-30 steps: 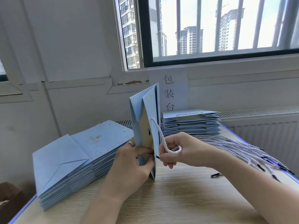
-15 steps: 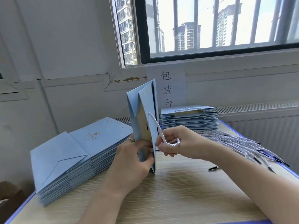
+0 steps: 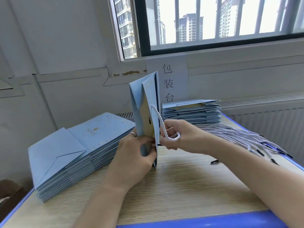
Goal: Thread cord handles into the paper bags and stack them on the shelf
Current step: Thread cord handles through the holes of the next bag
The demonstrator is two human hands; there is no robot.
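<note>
A light blue paper bag [image 3: 148, 99] stands on edge in the middle of the table, folded flat. My left hand [image 3: 136, 155] grips its lower part from the left. A white twisted cord [image 3: 162, 125] runs from a hole high on the bag's right face down into a loop. My right hand [image 3: 181, 137] pinches that cord right beside the bag's edge. The cord's black tip pokes out between my two hands at the bag.
A tall stack of flat blue bags [image 3: 79, 150] lies at the left. A lower stack of bags with handles [image 3: 192, 112] sits at the back. Loose white cords [image 3: 243, 137] fan out at the right. The wooden table [image 3: 181, 191] has a blue rim.
Both hands and the bag stay together almost as before. The view has shifted slightly, and the cord loop sits a little tighter in my right hand.
</note>
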